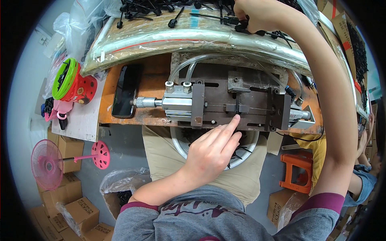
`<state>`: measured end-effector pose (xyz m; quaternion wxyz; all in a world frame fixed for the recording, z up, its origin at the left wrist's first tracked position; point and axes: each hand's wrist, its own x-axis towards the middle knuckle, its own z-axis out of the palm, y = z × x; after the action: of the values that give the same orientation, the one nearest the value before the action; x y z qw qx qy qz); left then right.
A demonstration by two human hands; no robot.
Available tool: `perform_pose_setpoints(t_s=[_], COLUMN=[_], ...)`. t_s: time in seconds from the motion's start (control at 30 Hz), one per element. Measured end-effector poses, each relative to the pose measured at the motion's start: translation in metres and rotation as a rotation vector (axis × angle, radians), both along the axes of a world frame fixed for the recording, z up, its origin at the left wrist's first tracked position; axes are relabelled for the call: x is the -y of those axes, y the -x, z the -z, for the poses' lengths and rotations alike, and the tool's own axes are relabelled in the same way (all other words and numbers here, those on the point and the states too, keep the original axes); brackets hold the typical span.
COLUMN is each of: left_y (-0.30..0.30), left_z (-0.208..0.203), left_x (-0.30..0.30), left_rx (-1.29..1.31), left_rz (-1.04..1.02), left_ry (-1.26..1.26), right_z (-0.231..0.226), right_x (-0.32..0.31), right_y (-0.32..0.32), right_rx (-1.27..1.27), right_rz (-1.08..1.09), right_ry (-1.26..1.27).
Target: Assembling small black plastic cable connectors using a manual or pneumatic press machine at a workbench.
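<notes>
My left hand (212, 152) reaches over the front of a bench fixture, index finger stretched out. Its fingertip is at the lower end of a small black part (237, 105) standing upright in the fixture's middle block. Nothing shows in that hand's grasp. At the top, my right hand (257, 15) is in a pile of black plastic pieces with thin stems (173, 22). Its fingers are closed on one such piece (241, 25), partly hidden by the hand. The fixture has a silver air cylinder (177, 102) at left and another metal cylinder (300, 115) at right.
Clear hoses (193, 60) arch behind the fixture, below a plastic-wrapped ledge (161, 42). A black phone (127, 91) lies left of it. Below the bench, a white basket (179, 147) holds black pieces. A red-green bucket (80, 86), pink fan (47, 164) and orange stool (295, 172) stand around.
</notes>
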<state>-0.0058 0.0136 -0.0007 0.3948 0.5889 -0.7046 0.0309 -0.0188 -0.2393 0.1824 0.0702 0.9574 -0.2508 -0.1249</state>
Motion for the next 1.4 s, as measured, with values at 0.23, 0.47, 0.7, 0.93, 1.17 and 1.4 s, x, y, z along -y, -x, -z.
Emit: perform_pose_setpoints(t_s=[0.23,0.47,0.7,0.93,1.17,1.4], left_y=[0.002,-0.001,-0.002,-0.002,-0.013,-0.038], left_z=[0.003,-0.006,-0.006,-0.008,-0.028,-0.044], left_x=[0.007,0.011,0.014,0.015,0.004,-0.009], left_rx=[0.111,0.158,0.156,0.164,-0.528,-0.932], left_rz=[-0.021,-0.044,-0.043,-0.027,0.06,0.451], left_ry=[-0.003,-0.071,-0.067,-0.069,-0.201,-0.271], right_z=[0.005,0.004,0.017,0.043,0.081,0.126], right_x=[0.011,0.004,0.032,0.046,-0.068,-0.126], right_y=[0.018,0.045,0.072,0.107,0.12,0.146], right_rx=[0.209,0.791,1.422,1.538,1.608,1.501], right_rz=[-0.071,0.09,0.23,0.032,0.236,0.358], right_ry=[-0.169,-0.486,-0.93,-1.131,-1.581,-1.864])
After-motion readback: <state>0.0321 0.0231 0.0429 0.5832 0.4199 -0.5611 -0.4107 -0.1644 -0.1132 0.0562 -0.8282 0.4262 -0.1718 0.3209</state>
